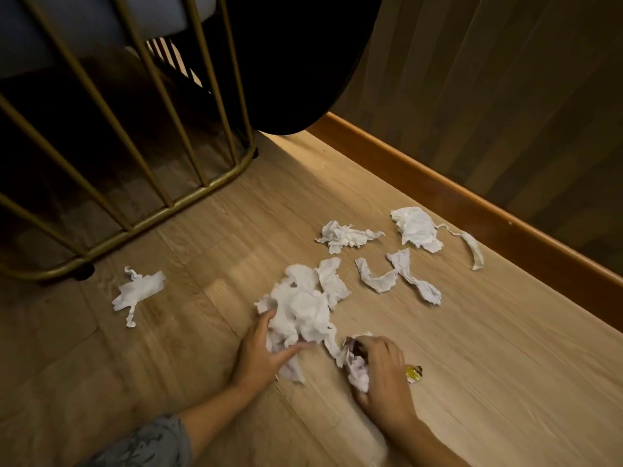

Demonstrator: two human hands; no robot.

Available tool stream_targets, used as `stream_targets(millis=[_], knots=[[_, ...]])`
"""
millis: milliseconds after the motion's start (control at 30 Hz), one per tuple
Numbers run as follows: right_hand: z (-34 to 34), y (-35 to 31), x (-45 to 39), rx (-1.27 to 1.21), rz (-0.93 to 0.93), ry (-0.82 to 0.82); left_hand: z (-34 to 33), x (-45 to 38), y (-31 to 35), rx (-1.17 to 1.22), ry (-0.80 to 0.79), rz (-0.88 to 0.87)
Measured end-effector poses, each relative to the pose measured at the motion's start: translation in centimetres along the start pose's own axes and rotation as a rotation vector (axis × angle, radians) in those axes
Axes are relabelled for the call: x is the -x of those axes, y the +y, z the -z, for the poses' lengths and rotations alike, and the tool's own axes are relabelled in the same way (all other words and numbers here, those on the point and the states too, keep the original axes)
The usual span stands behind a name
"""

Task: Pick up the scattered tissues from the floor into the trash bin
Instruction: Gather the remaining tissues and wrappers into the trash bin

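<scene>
White crumpled tissues lie scattered on the wooden floor. My left hand (261, 352) grips the near edge of a large tissue pile (303, 308). My right hand (382, 372) is closed on a small tissue wad (355, 369). A gold wrapper (414, 373) peeks out beside that hand. Farther off lie a torn tissue (347, 235), a bigger tissue (418, 229) with a trailing strip (473, 249), and two twisted tissue strips (377, 278) (414, 276). A lone tissue (138, 291) rests at the left. No trash bin is in view.
A gold metal-barred frame (141, 220) stands on the floor at the left. A dark round object (296, 62) hangs over the far floor. A wooden baseboard (472, 197) and striped wall run along the right.
</scene>
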State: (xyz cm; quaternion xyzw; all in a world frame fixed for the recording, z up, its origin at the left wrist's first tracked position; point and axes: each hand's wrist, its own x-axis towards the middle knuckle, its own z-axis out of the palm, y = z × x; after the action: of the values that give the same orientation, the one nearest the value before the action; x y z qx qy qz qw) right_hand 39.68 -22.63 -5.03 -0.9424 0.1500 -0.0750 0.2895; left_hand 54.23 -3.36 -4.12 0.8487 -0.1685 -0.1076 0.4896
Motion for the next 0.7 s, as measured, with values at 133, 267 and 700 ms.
stream_targets(millis=[133, 267, 700], knots=[[-1.2, -0.5, 0.8, 0.054, 0.113, 0.014, 0.6, 2.7, -0.3, 0.137, 0.043, -0.027], [-0.2, -3.3, -2.8, -0.058, 0.015, 0.277, 2.5, 1.6, -0.5, 0.064, 0.280, 0.002], [-5.1, -4.4, -1.7, -0.060, 0.307, -0.098, 2.2, 0.7, -4.2, -0.247, -0.135, -0.360]])
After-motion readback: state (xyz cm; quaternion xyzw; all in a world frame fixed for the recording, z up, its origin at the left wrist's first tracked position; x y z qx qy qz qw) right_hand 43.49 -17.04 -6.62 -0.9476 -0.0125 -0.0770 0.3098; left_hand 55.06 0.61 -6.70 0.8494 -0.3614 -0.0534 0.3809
